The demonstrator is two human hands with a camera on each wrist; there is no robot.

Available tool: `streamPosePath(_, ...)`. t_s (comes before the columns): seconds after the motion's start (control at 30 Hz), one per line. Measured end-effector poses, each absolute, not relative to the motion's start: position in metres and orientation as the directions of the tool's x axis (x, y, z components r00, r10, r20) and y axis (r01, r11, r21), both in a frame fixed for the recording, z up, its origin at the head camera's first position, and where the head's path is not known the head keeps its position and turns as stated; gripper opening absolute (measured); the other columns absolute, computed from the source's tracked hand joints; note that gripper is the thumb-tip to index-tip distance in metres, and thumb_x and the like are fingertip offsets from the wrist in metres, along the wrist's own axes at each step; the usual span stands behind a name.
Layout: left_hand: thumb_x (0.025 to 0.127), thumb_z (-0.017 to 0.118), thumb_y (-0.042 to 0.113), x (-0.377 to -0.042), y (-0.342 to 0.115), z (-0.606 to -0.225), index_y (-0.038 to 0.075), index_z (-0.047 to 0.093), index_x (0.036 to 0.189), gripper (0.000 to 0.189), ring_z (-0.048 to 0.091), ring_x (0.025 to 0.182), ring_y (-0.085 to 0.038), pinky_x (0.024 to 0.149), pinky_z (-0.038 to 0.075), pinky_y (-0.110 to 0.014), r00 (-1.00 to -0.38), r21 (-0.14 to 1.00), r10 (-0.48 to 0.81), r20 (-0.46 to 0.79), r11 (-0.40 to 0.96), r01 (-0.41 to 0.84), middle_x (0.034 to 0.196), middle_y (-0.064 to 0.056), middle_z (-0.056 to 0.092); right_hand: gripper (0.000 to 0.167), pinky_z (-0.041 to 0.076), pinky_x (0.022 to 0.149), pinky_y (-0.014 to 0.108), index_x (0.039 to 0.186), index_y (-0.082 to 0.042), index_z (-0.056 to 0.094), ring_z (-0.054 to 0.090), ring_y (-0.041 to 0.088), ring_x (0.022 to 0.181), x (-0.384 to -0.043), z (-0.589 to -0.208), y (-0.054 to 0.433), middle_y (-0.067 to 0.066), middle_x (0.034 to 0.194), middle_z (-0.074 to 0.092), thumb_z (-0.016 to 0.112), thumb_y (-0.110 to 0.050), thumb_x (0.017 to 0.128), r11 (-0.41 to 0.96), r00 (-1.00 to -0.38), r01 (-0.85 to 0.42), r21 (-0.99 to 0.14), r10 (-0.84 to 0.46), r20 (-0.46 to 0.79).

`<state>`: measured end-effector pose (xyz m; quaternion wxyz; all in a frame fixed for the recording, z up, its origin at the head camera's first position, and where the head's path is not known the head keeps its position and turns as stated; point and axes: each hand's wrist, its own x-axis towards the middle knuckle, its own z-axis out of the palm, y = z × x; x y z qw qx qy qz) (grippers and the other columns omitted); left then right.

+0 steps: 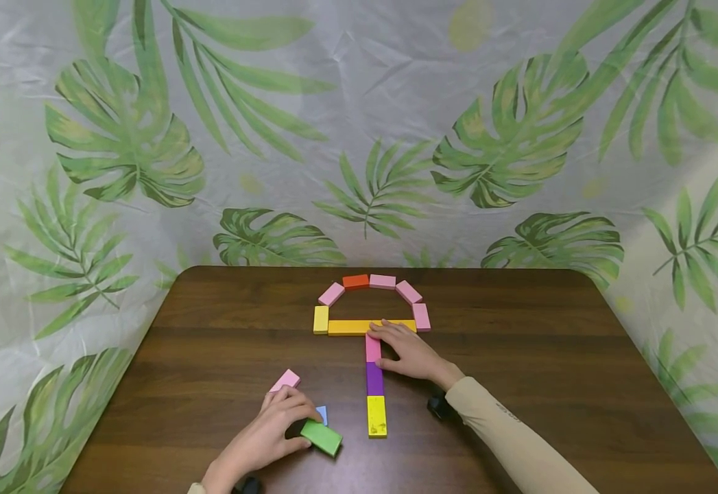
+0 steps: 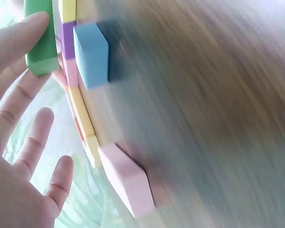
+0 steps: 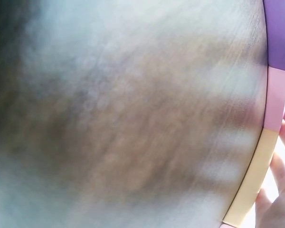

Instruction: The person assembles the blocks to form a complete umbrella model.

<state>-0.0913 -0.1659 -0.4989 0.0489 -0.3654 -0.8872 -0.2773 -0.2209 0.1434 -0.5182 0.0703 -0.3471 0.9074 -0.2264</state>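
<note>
My left hand (image 1: 272, 427) pinches a green block (image 1: 323, 438) between thumb and fingers, tilted above the table; its other fingers are spread in the left wrist view. Beneath that hand stand a blue block (image 2: 91, 57) and a loose pink block (image 2: 126, 180). Fingers of my right hand (image 1: 411, 351) rest on the long orange bar (image 1: 346, 328) and the top end of a pink block (image 1: 374, 348), the thumb by its right side. Below it a purple block (image 1: 374, 379) and a yellow block (image 1: 377, 416) continue the column, end to end.
Above the bar, a yellow block (image 1: 321, 320), a red block (image 1: 355, 282) and several pink blocks (image 1: 383, 281) form an arch. The brown table (image 1: 550, 384) ends at a leaf-printed curtain (image 1: 371, 103). A dark wrist camera (image 1: 438, 406) sits under the right wrist.
</note>
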Motion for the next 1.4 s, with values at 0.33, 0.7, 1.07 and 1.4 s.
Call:
streamPosePath(0.33, 0.069, 0.084, 0.018, -0.087, -0.142, -0.507, 0.023, 0.064, 0.094, 0.032, 0.043, 0.1, -0.008, 0.085, 0.032, -0.041, -0.714, 0.436, 0.644, 0.276, 0.578, 0.69, 0.097, 0.018, 0.057, 0.063, 0.013, 0.113, 0.048, 0.144, -0.008, 0.043, 0.022, 0.028, 0.142, -0.22, -0.517, 0.143, 0.007, 0.151, 0.036, 0.06, -0.039, 0.092, 0.651, -0.746, -0.6, -0.465, -0.665, 0.031)
streamPosePath(0.7, 0.073, 0.081, 0.026, -0.081, -0.128, -0.512, 0.023, 0.062, 0.095, 0.029, 0.042, 0.096, -0.008, 0.078, 0.03, -0.031, -0.677, 0.351, 0.704, 0.213, 0.592, 0.726, 0.095, 0.016, 0.054, 0.063, 0.013, 0.113, 0.047, 0.144, -0.008, 0.044, 0.022, 0.027, 0.142, -0.22, -0.516, 0.143, 0.006, 0.15, 0.037, 0.061, -0.038, 0.091, 0.655, -0.752, -0.591, -0.471, -0.658, 0.029)
streamPosePath(1.07, 0.075, 0.079, 0.031, -0.076, -0.121, -0.512, 0.024, 0.065, 0.106, 0.035, 0.043, 0.093, -0.008, 0.081, 0.03, -0.033, -0.606, 0.275, 0.752, 0.257, 0.545, 0.792, 0.091, 0.013, 0.052, 0.063, 0.012, 0.113, 0.048, 0.143, -0.008, 0.044, 0.022, 0.027, 0.142, -0.22, -0.516, 0.143, 0.007, 0.15, 0.037, 0.061, -0.039, 0.091, 0.655, -0.753, -0.591, -0.47, -0.658, 0.03)
streamPosePath(1.4, 0.079, 0.076, 0.039, -0.073, -0.111, -0.515, 0.021, 0.065, 0.115, 0.042, 0.044, 0.092, -0.007, 0.08, 0.033, -0.031, -0.588, 0.235, 0.769, 0.25, 0.541, 0.808, 0.094, 0.013, 0.053, 0.063, 0.013, 0.113, 0.047, 0.143, -0.008, 0.044, 0.022, 0.028, 0.142, -0.22, -0.517, 0.143, 0.007, 0.15, 0.037, 0.06, -0.039, 0.091, 0.648, -0.747, -0.602, -0.466, -0.664, 0.042)
